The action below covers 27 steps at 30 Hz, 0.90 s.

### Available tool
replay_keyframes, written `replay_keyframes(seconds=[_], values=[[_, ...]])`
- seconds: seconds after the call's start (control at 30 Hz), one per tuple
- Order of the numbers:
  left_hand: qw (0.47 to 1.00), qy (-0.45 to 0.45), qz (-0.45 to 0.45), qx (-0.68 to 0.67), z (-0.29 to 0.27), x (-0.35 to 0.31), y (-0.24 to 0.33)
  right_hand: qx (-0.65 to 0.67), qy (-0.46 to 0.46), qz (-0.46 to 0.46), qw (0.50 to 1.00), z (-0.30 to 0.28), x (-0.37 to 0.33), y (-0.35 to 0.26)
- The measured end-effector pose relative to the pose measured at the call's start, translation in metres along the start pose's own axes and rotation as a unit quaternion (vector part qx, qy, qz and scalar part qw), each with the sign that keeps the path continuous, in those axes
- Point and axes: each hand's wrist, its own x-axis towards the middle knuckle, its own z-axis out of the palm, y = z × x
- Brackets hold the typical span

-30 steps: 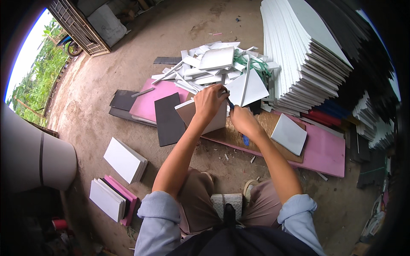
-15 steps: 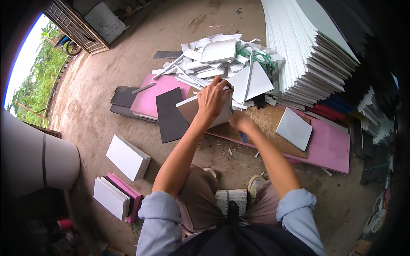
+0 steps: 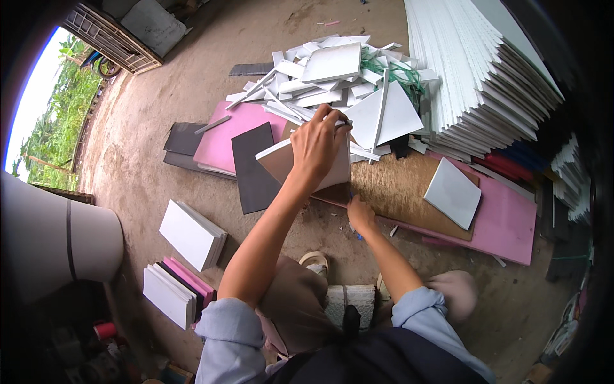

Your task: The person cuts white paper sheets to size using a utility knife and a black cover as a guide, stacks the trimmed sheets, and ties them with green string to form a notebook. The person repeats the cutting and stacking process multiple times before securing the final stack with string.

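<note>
My left hand (image 3: 316, 144) is closed over the top of a white foam board (image 3: 334, 173), with the fingers bent at its far corner. A small dark piece shows by the fingertips, too hidden to name. My right hand (image 3: 362, 216) is closed at the board's near right corner, lower than the left. A slim tool with a blue end (image 3: 359, 236) pokes out below that fist; the rest is hidden. Under the board lies a brown sheet (image 3: 396, 198) on a long pink board (image 3: 505, 221). A dark grey panel (image 3: 254, 169) lies left of the hands.
White offcuts (image 3: 320, 96) with green twine (image 3: 409, 80) are heaped beyond my hands. A tall stack of white sheets (image 3: 473, 83) stands at the right. A white panel (image 3: 453, 193) lies on the brown sheet. Cut white panels (image 3: 190, 233) and a mixed stack (image 3: 169, 296) sit at the left.
My right hand has moved nearer to me along the board's right edge, with the blue-ended tool. The left hand keeps its hold on the board. The view has shifted slightly.
</note>
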Motion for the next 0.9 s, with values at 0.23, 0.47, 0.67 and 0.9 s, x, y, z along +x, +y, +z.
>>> replay_keyframes(seconds=[0.23,0.47,0.67,0.9], values=[[0.999,-0.005,0.029,-0.019,0.002,-0.004,0.0,-0.046,-0.042,-0.046,0.997,-0.028,-0.014,0.033],[0.971,0.132,-0.038,-0.198,-0.073,-0.019,-0.028,0.052,0.122,-0.219,0.967,-0.18,-0.02,0.012],[0.934,0.148,-0.122,-0.302,-0.088,-0.025,-0.041,0.124,0.077,-0.282,0.948,-0.21,-0.03,-0.022],[0.881,0.128,-0.196,-0.412,-0.067,-0.034,-0.057,0.195,0.165,-0.263,0.93,-0.217,-0.001,-0.01]])
